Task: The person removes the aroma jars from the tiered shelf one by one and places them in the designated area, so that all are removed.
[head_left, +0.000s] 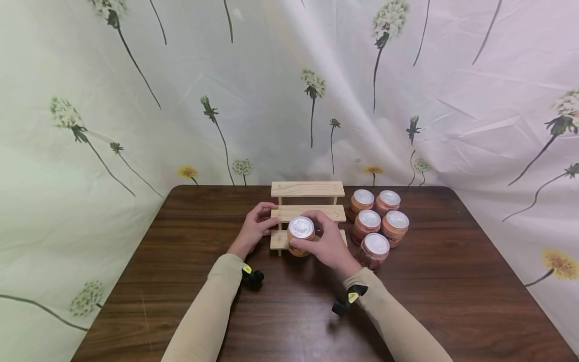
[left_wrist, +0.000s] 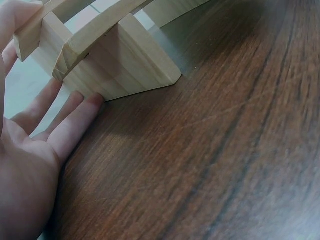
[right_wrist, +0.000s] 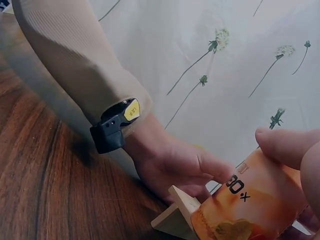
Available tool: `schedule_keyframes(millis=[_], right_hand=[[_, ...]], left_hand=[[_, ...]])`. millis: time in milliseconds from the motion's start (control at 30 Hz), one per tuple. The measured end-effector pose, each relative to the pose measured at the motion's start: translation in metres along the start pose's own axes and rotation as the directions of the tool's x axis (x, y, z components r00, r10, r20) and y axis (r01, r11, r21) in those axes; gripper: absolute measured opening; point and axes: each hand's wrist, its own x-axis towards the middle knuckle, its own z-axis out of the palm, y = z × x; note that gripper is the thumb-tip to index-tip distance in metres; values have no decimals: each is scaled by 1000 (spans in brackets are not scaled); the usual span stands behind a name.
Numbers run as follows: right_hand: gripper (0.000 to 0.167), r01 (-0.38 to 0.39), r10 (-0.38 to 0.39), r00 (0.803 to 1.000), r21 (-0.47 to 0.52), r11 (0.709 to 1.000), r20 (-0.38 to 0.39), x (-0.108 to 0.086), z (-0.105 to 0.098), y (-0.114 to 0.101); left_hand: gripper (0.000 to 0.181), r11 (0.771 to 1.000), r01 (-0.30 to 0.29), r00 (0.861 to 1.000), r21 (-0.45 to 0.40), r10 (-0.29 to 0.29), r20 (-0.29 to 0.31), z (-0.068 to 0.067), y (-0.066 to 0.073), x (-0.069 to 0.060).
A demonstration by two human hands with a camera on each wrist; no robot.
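A three-step wooden stand [head_left: 307,189] stands near the table's back edge. My left hand [head_left: 257,227] holds its left end, with thumb and index finger at the middle step. In the left wrist view, the other fingers [left_wrist: 75,122] touch the stand's side panel [left_wrist: 125,65]. My right hand [head_left: 332,245] grips an orange-labelled jar [head_left: 301,229] with a silvery lid, thumb in front and fingers behind. The jar is upright at the lowest step [head_left: 278,240]; whether it touches the step cannot be told. In the right wrist view, the jar's label [right_wrist: 250,200] shows dark print.
Several similar jars [head_left: 368,219] with silvery lids stand in a group to the right of the stand, close to my right wrist. The dark wooden table [head_left: 289,322] ends at the back against a flower-print cloth [head_left: 271,100].
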Motion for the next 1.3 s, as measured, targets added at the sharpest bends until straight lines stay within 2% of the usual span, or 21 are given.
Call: schedule_keyframes(millis=[300,667,800,1033,1300], right_hand=[[54,12,-12,1000,1,1000,-5,-4,-1,-1],[55,18,-18,999,-8,1000,-28,-14,-20,-15],[55,18,-19,999,-16,1000,-47,-18,-29,-19],[58,62,-63,995,-14,998,-77,-23,-51,-28],[57,32,-40,988,-55,998,-152,-37,-85,-38]], left_hand=[[34,1000,-5,1000,4,5,-4,1,0,-1],[37,1000,-12,1000,0,12,-2,0,-1,0],[36,1000,-11,1000,-8,11,5,0,-1,0],[36,1000,-11,1000,-4,11,5,0,-1,1],[36,1000,-15,1000,-5,15,8,-1,-3,0]])
